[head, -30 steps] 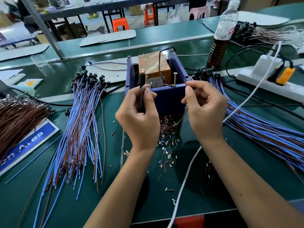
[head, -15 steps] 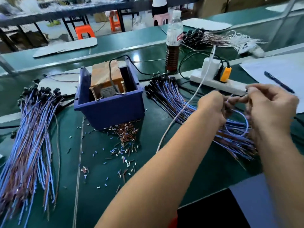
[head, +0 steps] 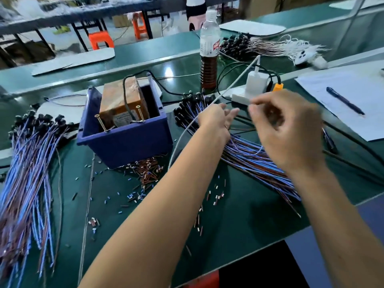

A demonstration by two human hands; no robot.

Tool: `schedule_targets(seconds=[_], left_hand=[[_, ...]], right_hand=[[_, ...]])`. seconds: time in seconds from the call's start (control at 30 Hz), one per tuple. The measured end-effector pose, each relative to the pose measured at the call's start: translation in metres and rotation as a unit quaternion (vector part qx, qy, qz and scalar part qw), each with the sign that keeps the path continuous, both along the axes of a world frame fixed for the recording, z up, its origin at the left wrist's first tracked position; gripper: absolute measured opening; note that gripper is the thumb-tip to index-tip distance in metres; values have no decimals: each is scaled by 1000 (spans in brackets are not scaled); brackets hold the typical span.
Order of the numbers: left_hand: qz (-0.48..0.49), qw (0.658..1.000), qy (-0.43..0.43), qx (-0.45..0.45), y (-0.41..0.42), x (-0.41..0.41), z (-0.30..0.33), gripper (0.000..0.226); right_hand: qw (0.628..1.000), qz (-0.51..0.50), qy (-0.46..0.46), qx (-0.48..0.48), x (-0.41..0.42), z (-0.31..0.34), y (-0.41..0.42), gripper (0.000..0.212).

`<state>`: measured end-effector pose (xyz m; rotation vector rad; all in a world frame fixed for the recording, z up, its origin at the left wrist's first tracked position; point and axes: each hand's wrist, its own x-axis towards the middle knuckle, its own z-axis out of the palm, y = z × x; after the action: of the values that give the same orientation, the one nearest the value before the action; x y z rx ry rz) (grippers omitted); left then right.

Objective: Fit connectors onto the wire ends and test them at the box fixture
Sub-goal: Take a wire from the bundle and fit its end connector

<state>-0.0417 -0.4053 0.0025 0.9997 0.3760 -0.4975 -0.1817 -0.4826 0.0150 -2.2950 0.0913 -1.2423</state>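
Note:
The blue box fixture (head: 128,144) stands left of my hands, holding an orange-brown block (head: 120,98) and two upright brass pins (head: 139,113). A pile of blue and brown wires with black connectors (head: 259,163) lies under both hands. My left hand (head: 216,121) hovers over that pile with its fingers stretched out and nothing in them. My right hand (head: 291,132), blurred by motion, is curled and pinches a thin blue wire (head: 252,153) that loops down toward the pile. A second wire pile (head: 31,163) lies at the far left.
Cut insulation bits (head: 145,173) litter the green mat in front of the box. Behind my hands are a power strip (head: 241,96) with a white charger (head: 256,80) and its white cable (head: 182,134), and a bottle (head: 208,59). Paper (head: 353,113) with a pen (head: 345,100) lies at the right.
Both hands left the box fixture and moved right to the wire pile. Since half a second ago, my left hand has let go of the blue wire loop and opened.

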Motion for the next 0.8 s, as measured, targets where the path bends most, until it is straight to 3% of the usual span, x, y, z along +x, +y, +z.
schedule_targets(seconds=[0.13,0.17,0.2,0.33,0.43,0.57,0.67,0.8], left_hand=[[82,991,19,-101,15,13,11,32],[102,992,0,-78,20,14,14,31],[116,991,-17,-59,24,12,16,29],[156,984,-82,10,30,17,18,23],[168,957,-167,169,30,30,12,33],[133,937,-172,274,36,38,3,35],[112,918,-191,330,37,26,1,6],[87,890,-207,398,40,11,-1,35]], right_hand=[[958,66,279,-4,21,-7,24,61],[946,63,317,-13,23,-10,24,67],[942,61,329,-21,24,-11,22,64],[965,59,256,-14,17,0,12,23],[956,35,289,-42,11,4,4,27],[929,12,365,-66,9,-8,6,21],[931,-34,350,-102,10,-25,13,26],[937,-60,334,-85,13,-40,14,35]])
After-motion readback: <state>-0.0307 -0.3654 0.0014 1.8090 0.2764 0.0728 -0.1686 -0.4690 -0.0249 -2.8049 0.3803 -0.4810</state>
